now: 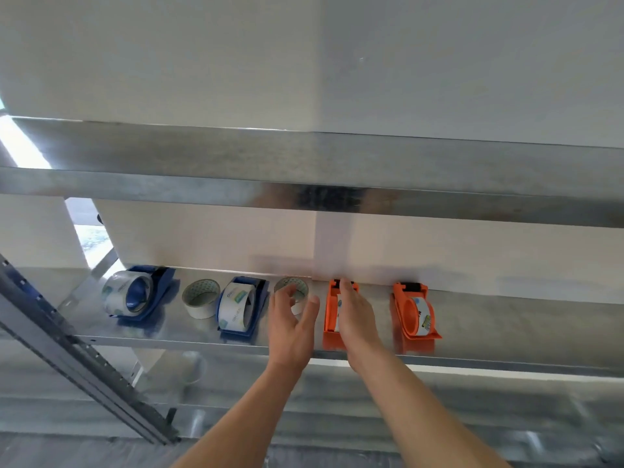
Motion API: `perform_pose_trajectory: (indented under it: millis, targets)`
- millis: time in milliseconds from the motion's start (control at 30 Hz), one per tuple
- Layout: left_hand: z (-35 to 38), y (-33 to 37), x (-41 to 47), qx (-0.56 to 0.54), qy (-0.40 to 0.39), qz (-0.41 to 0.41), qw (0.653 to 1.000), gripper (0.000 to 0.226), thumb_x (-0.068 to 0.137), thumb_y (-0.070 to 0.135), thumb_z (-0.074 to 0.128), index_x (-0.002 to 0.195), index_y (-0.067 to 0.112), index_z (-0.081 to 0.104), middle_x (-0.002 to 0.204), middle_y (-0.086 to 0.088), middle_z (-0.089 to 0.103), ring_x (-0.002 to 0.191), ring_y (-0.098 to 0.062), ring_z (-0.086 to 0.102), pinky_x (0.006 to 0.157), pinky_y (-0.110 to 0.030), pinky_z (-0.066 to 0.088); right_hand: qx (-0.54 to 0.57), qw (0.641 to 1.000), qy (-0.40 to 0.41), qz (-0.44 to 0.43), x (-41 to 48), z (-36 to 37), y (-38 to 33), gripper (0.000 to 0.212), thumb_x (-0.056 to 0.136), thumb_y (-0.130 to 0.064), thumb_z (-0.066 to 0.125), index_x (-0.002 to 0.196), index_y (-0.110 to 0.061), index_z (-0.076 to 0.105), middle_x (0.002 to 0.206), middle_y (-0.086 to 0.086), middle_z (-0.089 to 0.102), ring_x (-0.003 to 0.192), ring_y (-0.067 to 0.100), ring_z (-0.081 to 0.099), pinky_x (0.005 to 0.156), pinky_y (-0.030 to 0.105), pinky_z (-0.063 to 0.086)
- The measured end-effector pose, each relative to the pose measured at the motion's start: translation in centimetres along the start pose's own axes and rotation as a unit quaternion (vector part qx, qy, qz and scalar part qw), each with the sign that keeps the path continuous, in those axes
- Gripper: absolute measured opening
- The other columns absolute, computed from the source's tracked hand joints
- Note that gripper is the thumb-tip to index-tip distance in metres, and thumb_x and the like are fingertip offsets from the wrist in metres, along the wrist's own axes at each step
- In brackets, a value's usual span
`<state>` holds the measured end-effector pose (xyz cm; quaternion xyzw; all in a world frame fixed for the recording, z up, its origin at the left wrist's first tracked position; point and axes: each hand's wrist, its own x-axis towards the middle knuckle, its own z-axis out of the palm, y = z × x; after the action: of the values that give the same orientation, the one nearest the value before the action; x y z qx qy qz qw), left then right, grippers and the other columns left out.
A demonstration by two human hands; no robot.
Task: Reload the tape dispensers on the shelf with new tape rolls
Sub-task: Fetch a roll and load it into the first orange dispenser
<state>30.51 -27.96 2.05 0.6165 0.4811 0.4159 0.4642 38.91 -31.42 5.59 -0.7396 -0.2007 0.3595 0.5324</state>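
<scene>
On the metal shelf [175,342] stand two blue tape dispensers [148,292] [236,309] and two orange ones, each with a roll in it. A loose roll [201,297] sits between the blue ones. A second loose roll [300,286] stands left of the near orange dispenser [329,332]. My left hand [292,329] reaches over this roll with fingers and thumb spread around it. My right hand [358,319] lies along the near orange dispenser, fingers straight toward its back end, hiding most of its roll. The far orange dispenser [413,312] stands untouched to the right.
A second metal shelf [337,197] runs across just above the working shelf, leaving a low gap. A perforated steel upright [67,349] slants across the lower left. A white wall closes the back. A lower shelf shows blurred beneath my forearms.
</scene>
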Motion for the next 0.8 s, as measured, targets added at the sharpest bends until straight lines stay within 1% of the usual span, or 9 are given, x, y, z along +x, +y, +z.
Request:
perform_pose_trajectory:
  millis: [67, 133, 300, 400, 467, 533, 633, 733, 800]
  targets:
    - [0.5, -0.5, 0.1, -0.007, -0.014, -0.004, 1.000, 0.032, 0.095, 0.030, 0.061, 0.124, 0.019, 0.051, 0.126, 0.000, 0.052, 0.113, -0.011, 0.052, 0.089, -0.015, 0.043, -0.003, 1.000, 0.018, 0.004, 0.9, -0.1, 0.9, 0.062, 0.083, -0.075, 0.027, 0.103, -0.032, 0.066, 0.110, -0.001, 0.071, 0.107, 0.022, 0.066, 0.102, 0.051, 0.049]
    - [0.9, -0.7, 0.4, -0.008, -0.037, -0.014, 0.999, 0.040, 0.096, 0.033, 0.060, 0.130, 0.016, 0.049, 0.129, 0.000, 0.051, 0.119, -0.014, 0.052, 0.099, -0.028, 0.044, 0.008, 0.999, 0.034, 0.014, 1.3, -0.4, 1.2, 0.060, 0.088, -0.074, 0.029, 0.096, -0.028, 0.067, 0.100, 0.002, 0.073, 0.099, 0.024, 0.068, 0.097, 0.052, 0.053]
    - [1.4, -1.1, 0.7, -0.031, -0.068, -0.022, 0.997, 0.055, 0.091, 0.053, 0.058, 0.133, 0.019, 0.047, 0.132, 0.001, 0.051, 0.123, -0.018, 0.050, 0.105, -0.040, 0.045, 0.019, 0.998, 0.053, 0.031, 1.7, -1.4, 1.5, 0.054, 0.094, -0.065, 0.036, 0.099, -0.024, 0.072, 0.091, 0.000, 0.077, 0.089, 0.019, 0.074, 0.091, 0.046, 0.058]
    - [1.4, -1.4, 0.8, -0.049, -0.089, -0.036, 0.994, 0.067, 0.080, 0.062, 0.052, 0.132, 0.021, 0.046, 0.133, 0.004, 0.050, 0.124, -0.016, 0.049, 0.103, -0.035, 0.043, 0.003, 0.997, 0.070, 0.029, 1.4, -1.9, 1.4, 0.051, 0.099, -0.061, 0.037, 0.096, -0.025, 0.072, 0.088, -0.002, 0.077, 0.082, 0.013, 0.073, 0.080, 0.037, 0.058]
    - [1.5, -1.5, 0.9, -0.056, -0.096, -0.039, 0.993, 0.058, 0.087, 0.058, 0.055, 0.131, 0.023, 0.045, 0.133, 0.004, 0.050, 0.124, -0.016, 0.049, 0.099, -0.032, 0.041, 0.018, 0.996, 0.079, 0.030, 1.3, -2.4, 1.5, 0.043, 0.103, -0.056, 0.037, 0.091, -0.027, 0.067, 0.088, -0.001, 0.074, 0.081, 0.011, 0.069, 0.070, 0.029, 0.051]
    - [1.5, -1.8, 1.0, -0.050, -0.102, -0.039, 0.993, 0.040, 0.094, 0.049, 0.056, 0.126, 0.028, 0.043, 0.133, 0.005, 0.049, 0.124, -0.016, 0.048, 0.098, -0.031, 0.041, 0.033, 0.995, 0.089, 0.027, 1.1, -2.6, 1.4, 0.035, 0.106, -0.048, 0.037, 0.083, -0.031, 0.057, 0.083, -0.007, 0.064, 0.077, 0.003, 0.059, 0.064, 0.023, 0.041]
    - [1.6, -2.3, 1.1, -0.036, -0.107, -0.035, 0.993, 0.034, 0.096, 0.048, 0.055, 0.123, 0.034, 0.040, 0.133, 0.005, 0.049, 0.123, -0.016, 0.049, 0.099, -0.033, 0.042, 0.030, 0.996, 0.085, 0.015, 0.9, -2.8, 1.1, 0.033, 0.108, -0.041, 0.034, 0.079, -0.034, 0.047, 0.079, -0.017, 0.053, 0.072, -0.004, 0.049, 0.062, 0.020, 0.036]
    - [1.7, -2.3, 1.2, -0.033, -0.105, -0.040, 0.993, 0.035, 0.096, 0.049, 0.054, 0.124, 0.033, 0.041, 0.132, 0.006, 0.050, 0.122, -0.016, 0.049, 0.097, -0.032, 0.042, 0.026, 0.996, 0.081, 0.010, 1.5, -2.9, 1.6, 0.034, 0.108, -0.044, 0.031, 0.080, -0.034, 0.049, 0.082, -0.015, 0.056, 0.074, -0.002, 0.052, 0.061, 0.018, 0.037]
    - [1.9, -2.3, 1.3, -0.038, -0.105, -0.046, 0.993, 0.039, 0.096, 0.048, 0.054, 0.128, 0.030, 0.042, 0.133, 0.005, 0.050, 0.123, -0.016, 0.049, 0.097, -0.032, 0.042, 0.020, 0.997, 0.079, 0.009, 2.1, -3.0, 2.1, 0.035, 0.108, -0.045, 0.030, 0.082, -0.032, 0.051, 0.086, -0.011, 0.060, 0.077, 0.000, 0.055, 0.064, 0.021, 0.040]
